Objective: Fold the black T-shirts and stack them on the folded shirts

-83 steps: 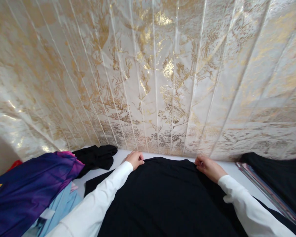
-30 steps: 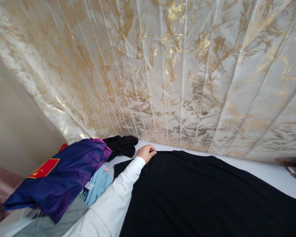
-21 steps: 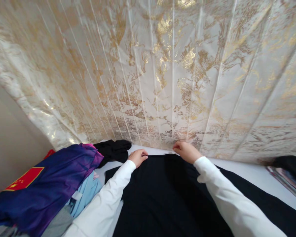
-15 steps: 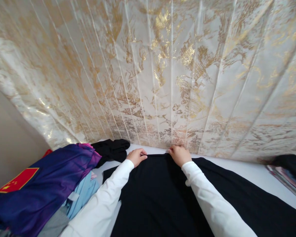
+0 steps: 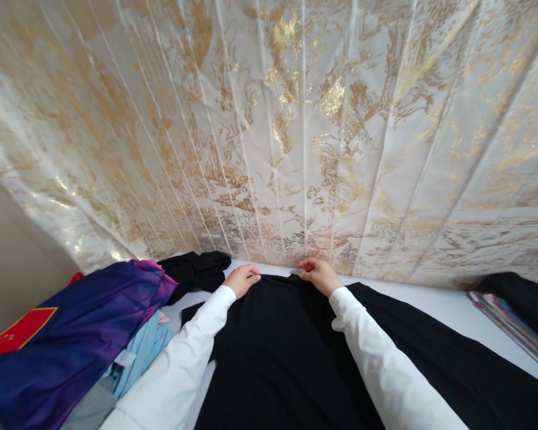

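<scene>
A black garment (image 5: 278, 352) lies spread over the white surface in front of me, one part reaching far to the right; its exact kind I cannot make out. At its far edge, my left hand (image 5: 242, 280) pinches the cloth between thumb and fingers. My right hand (image 5: 321, 276) is a short way to the right on the same edge, with fingers curled and the thumb against the fabric. Between the two hands the edge is slightly rumpled.
Left of me, a purple-blue garment with a red flag patch (image 5: 20, 328) lies over light blue clothing (image 5: 143, 352). Behind it is a bunched black cloth (image 5: 197, 269). Folded clothes (image 5: 515, 316) are stacked at right. A gold-patterned white curtain (image 5: 269, 131) hangs along the far edge.
The view has shifted slightly to the right. My right hand's fingers have loosened a little from a tighter pinch, and the edge between my hands has become less straight.
</scene>
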The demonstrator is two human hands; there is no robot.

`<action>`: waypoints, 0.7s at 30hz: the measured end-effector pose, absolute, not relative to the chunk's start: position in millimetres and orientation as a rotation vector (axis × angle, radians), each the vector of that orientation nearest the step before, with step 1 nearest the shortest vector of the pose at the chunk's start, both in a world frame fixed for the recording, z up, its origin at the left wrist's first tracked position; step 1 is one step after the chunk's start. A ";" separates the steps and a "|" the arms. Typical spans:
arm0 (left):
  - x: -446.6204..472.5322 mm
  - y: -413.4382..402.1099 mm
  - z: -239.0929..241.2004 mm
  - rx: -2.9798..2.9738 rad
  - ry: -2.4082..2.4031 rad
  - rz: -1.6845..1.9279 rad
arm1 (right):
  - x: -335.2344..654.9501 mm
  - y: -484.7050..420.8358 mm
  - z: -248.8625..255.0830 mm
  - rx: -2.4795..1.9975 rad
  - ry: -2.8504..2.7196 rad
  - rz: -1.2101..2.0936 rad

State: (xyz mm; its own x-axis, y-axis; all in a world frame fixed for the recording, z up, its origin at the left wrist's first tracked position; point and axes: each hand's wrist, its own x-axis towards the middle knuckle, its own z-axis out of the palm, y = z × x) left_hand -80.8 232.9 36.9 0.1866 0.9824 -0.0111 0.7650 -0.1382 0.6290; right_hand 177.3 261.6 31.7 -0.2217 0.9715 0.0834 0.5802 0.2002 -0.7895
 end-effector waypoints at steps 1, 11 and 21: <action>-80.3 232.6 37.1 1.971 1.618 0.571 | 177.2 261.7 31.3 -1.424 -1.907 0.859; -83.8 233.8 45.2 2.054 1.545 0.565 | 177.0 258.3 44.7 -1.178 -2.031 0.978; -87.3 231.5 54.2 2.033 1.484 0.608 | 188.6 249.6 70.5 -1.399 -2.215 0.682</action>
State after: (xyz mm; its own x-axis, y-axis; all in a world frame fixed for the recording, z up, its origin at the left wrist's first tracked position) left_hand -87.3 231.5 54.2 0.2894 0.9563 0.0409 0.7099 -0.2431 0.6610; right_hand 188.6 249.6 70.5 -0.3978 0.9125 0.0959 0.7005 0.3696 -0.6105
